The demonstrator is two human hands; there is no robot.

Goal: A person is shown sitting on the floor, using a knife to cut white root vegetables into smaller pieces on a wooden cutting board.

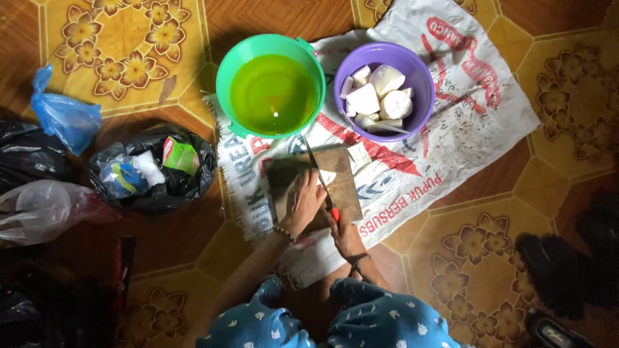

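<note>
A brown wooden cutting board point(345, 187) lies on a white woven sack point(464, 122) spread over the floor. My left hand point(302, 201) presses flat on the board, covering a white piece that shows just past the fingers. My right hand point(343, 233) grips a knife point(320, 179) by its red handle, the dark blade running up across the board beside my left fingers. Another white chunk point(358, 155) sits at the board's far right corner.
A green bucket point(271, 86) of yellowish liquid and a purple bucket point(384, 90) of white peeled chunks stand beyond the board. A black rubbish bag point(155, 171), a blue bag point(64, 116) and a clear bag point(45, 207) lie to the left. Dark sandals point(561, 270) sit on the right.
</note>
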